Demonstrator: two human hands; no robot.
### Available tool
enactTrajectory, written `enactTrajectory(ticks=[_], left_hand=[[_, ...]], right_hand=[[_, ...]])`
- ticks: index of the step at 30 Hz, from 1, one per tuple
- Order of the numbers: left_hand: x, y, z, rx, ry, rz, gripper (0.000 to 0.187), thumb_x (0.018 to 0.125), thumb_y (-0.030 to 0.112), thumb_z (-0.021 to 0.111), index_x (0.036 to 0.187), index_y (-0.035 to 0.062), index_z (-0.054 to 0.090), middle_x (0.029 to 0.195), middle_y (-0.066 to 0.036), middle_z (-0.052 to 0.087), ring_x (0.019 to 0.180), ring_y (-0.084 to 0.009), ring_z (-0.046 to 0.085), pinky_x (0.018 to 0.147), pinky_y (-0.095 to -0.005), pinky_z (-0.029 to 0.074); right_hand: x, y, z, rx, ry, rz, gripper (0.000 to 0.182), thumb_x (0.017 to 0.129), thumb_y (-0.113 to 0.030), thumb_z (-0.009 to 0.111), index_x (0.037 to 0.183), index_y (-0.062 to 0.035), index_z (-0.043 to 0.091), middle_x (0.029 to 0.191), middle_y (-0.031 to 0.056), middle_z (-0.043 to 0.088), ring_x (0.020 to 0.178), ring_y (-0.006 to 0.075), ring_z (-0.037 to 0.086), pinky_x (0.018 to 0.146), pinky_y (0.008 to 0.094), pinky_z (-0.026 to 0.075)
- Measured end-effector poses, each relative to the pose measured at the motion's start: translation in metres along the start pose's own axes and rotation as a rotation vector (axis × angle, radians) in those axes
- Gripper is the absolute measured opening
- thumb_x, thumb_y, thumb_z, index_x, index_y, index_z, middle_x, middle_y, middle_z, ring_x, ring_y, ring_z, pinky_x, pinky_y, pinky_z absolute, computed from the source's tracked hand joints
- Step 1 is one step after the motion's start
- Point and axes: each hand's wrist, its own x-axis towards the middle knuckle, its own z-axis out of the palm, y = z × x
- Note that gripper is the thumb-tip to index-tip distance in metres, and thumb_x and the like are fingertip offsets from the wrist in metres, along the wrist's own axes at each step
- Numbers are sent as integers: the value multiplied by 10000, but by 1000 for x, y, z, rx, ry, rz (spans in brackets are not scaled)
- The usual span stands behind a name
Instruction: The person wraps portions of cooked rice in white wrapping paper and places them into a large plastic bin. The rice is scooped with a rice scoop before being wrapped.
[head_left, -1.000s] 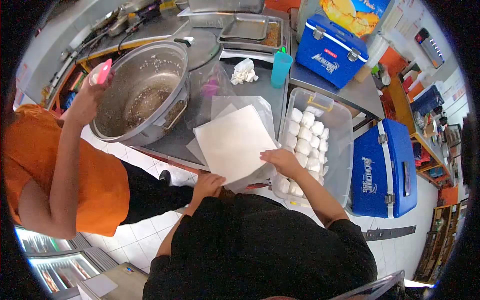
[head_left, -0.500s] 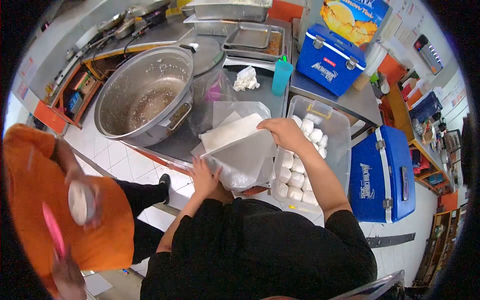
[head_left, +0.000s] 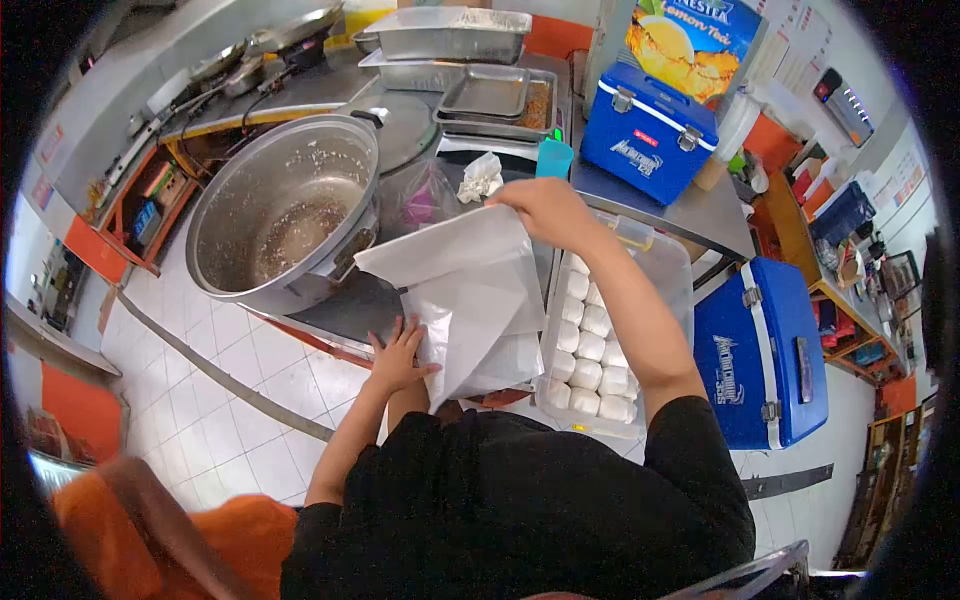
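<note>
White paper [head_left: 460,270] has risen higher in right hand [head_left: 540,208].

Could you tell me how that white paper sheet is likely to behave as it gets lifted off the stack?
Probably floppy and light: the white paper sheet bends and drapes where the right hand lifts one edge. It may slide easily, since the left hand presses on the stack below. It likely creases readily.

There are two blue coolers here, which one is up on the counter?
The smaller blue cooler, with metal latches, beside the lemon tea poster. The larger blue cooler sits lower, off the counter, right of the clear tub.
</note>
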Motion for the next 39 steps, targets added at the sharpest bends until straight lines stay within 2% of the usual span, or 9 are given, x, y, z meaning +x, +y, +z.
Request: enactTrajectory(ticks=[6,9,11,20,21,25,31,35,39], left_hand=[[10,7,-25,105,-43,66,819,633,526,634,1291,120,366,1421,-89,212,1317,-290,162,960,-675,88],[14,9,-14,11,40,219,768,613,413,684,1254,100,403,1388,-120,266,1293,-303,217,987,-621,155],[19,13,-1,-216,-122,274,714,600,323,708,1212,76,438,1364,-132,293,1267,-315,260,1004,-549,220],[-7,51,-7,-34,-117,149,806,558,428,723,1240,114,429,1369,-164,268,1280,-345,224,1016,-513,226],[-5,46,7,-281,94,235,827,588,493,680,1279,140,396,1382,-147,256,1285,-349,212,1009,-554,185],[0,54,17,103,148,239,681,695,440,572,1297,183,381,1360,-102,314,1265,-334,252,994,-570,180],[2,63,10,-205,68,350,788,593,461,672,1252,111,418,1280,-141,393,1210,-356,319,1029,-395,222],[28,36,15,-70,209,607,872,525,544,694,1225,87,447,1277,-165,385,1210,-387,300,1017,-494,196],[33,36,6,-17,172,612,763,587,492,650,1186,57,466,1215,-191,412,1155,-411,330,987,-539,215]], right_hand=[[25,-13,-15,-46,43,-28,259,689,-48,488,898,-111,628,870,91,627,798,289,591,690,399,456],[34,-13,-13,-60,59,-31,253,682,-53,492,891,-106,624,855,90,627,798,284,592,678,396,461],[35,-19,-14,-99,60,-24,250,686,-53,490,893,-102,620,859,87,627,801,278,594,670,394,467],[-75,-38,59,-115,61,-63,343,657,33,489,945,-116,600,1009,58,616,849,236,607,675,350,500],[-90,-44,60,-74,2,-1,347,658,34,488,953,-111,598,1021,48,615,860,226,608,683,338,502],[-111,-39,51,-19,-85,32,338,677,-4,526,1007,-74,558,1085,74,577,914,231,588,731,326,494],[-102,-40,42,-117,-80,20,317,697,-26,509,1010,-51,550,1083,78,578,930,222,583,733,325,492],[-90,-39,42,-148,-40,88,401,664,12,513,1048,-96,552,1126,47,564,934,211,584,716,326,495],[-99,-45,49,-169,-30,128,384,681,-5,515,1056,-83,549,1125,54,567,943,216,583,723,329,494]])
